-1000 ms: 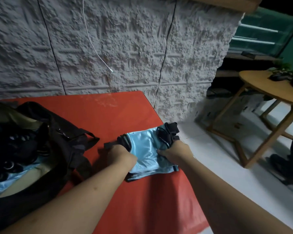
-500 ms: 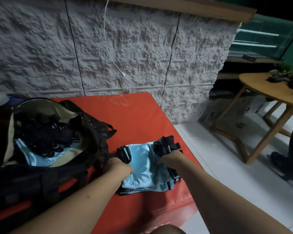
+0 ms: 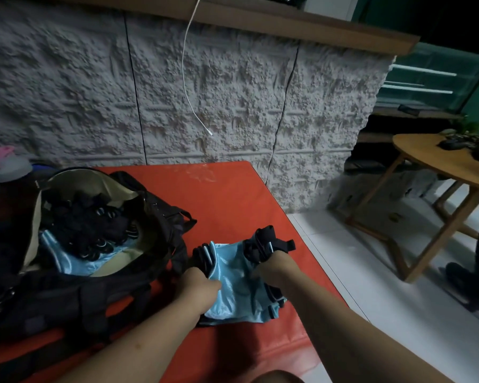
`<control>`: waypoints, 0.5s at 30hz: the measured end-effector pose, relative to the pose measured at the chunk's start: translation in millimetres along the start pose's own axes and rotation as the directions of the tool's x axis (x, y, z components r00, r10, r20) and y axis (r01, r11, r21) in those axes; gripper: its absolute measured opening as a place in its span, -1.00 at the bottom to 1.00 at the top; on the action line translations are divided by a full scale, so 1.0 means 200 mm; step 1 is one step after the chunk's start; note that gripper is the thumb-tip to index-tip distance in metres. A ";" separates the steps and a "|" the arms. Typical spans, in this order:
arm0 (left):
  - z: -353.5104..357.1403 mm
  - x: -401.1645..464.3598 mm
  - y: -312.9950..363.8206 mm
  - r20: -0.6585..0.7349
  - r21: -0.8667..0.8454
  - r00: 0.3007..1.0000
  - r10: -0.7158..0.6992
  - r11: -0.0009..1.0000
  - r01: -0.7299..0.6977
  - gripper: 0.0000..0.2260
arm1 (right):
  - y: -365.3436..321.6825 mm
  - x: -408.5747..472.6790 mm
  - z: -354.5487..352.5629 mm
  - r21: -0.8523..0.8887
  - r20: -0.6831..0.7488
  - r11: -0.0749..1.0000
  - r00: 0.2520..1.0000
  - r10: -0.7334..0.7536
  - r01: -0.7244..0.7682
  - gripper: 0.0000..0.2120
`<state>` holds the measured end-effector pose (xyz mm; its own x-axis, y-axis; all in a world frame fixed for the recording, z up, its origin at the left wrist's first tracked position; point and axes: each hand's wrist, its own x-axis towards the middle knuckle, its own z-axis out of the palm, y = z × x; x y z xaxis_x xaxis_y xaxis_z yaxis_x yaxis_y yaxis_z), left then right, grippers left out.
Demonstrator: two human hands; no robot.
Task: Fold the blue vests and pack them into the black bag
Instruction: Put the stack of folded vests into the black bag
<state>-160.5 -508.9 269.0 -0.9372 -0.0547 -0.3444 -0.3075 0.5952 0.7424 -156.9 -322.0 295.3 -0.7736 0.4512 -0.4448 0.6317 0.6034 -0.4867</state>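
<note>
Far left, against the wall, a grey and pink object (image 3: 3, 164), blurred. Next, open black bag (image 3: 100, 294) on a red table (image 3: 227, 200), with blue vests (image 3: 67, 261) and black straps packed inside. Just right of the bag, left hand (image 3: 198, 283), fingers curled and gripping the left edge of a folded blue vest (image 3: 233, 283) lying near the table's right edge. Right hand (image 3: 277, 268) clamped on the vest's right side, just below its bunched black straps. Above, a white cable (image 3: 186, 78) hanging down a textured wall (image 3: 67, 92). Far right, a round wooden table (image 3: 426, 158) on a white tiled floor.
</note>
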 end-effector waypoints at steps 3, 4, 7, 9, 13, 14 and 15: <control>0.00 0.01 0.01 0.011 -0.027 0.999 0.045 0.999 -0.045 -0.68 | -0.06 -0.06 0.03 0.074 0.009 0.995 0.997 -0.071 0.070 -0.50; -0.01 0.02 0.03 0.021 -0.032 0.999 0.039 0.999 -0.039 -0.57 | -0.09 -0.09 0.05 0.088 0.023 0.993 0.996 -0.081 0.079 -0.38; -0.05 0.00 0.08 0.186 -0.319 0.977 -0.101 0.935 0.157 -0.23 | -0.20 -0.15 0.14 0.051 0.048 0.995 0.995 -0.086 0.083 0.13; -0.10 -0.01 0.10 0.335 -0.527 0.930 -0.153 0.787 0.320 -0.07 | -0.24 -0.17 0.17 -0.051 0.068 0.997 0.996 -0.050 0.053 0.44; -0.23 -0.07 0.10 0.529 -0.485 0.845 -0.074 0.791 0.373 -0.02 | -0.28 -0.23 0.18 -0.256 0.066 0.967 0.998 0.011 0.006 0.50; -0.25 -0.06 0.09 0.526 -0.430 0.846 -0.085 0.832 0.351 -0.01 | -0.28 -0.23 0.20 -0.299 0.050 0.954 0.999 0.019 -0.003 0.48; -0.25 -0.07 0.09 0.509 -0.372 0.854 -0.106 0.868 0.329 0.00 | -0.28 -0.23 0.23 -0.333 0.025 0.943 0.999 0.021 -0.011 0.45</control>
<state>-161.8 -538.2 316.2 -0.6844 0.2982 -0.6653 -0.6368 0.1999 0.7447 -155.6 -406.6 308.8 -0.7588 0.4472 -0.4735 0.5881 0.7829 -0.2030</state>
